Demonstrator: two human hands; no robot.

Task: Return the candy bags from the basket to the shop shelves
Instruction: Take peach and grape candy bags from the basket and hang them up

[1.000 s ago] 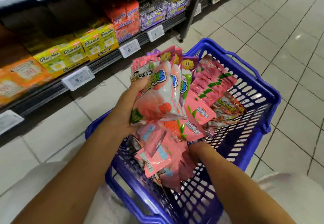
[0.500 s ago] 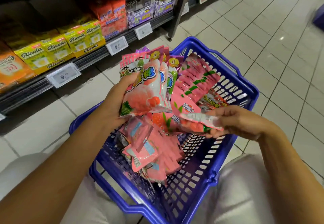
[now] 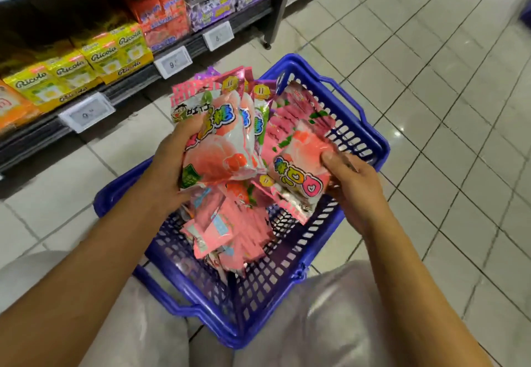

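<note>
A blue plastic basket (image 3: 370, 142) sits on the tiled floor in front of my knees. My left hand (image 3: 169, 165) grips a fanned stack of candy bags (image 3: 221, 137), pink and white with a peach picture, held upright over the basket. My right hand (image 3: 353, 185) holds one more peach candy bag (image 3: 301, 165) upside down, just right of the stack and touching it. More pink candy bags (image 3: 230, 226) lie piled inside the basket beneath both hands. The shop shelves (image 3: 126, 85) run along the upper left.
The low shelf holds yellow Ricola boxes (image 3: 94, 59), orange boxes (image 3: 161, 19) and purple boxes (image 3: 218, 2), with white price tags (image 3: 172, 62) on its front edge. A dark shelf post (image 3: 278, 7) stands on the floor behind the basket. Tiled floor (image 3: 431, 79) stretches to the right.
My right hand came out of the basket with a peach candy bag and has turned it and brought it up beside the stack in my left hand. The view shifted slightly.
</note>
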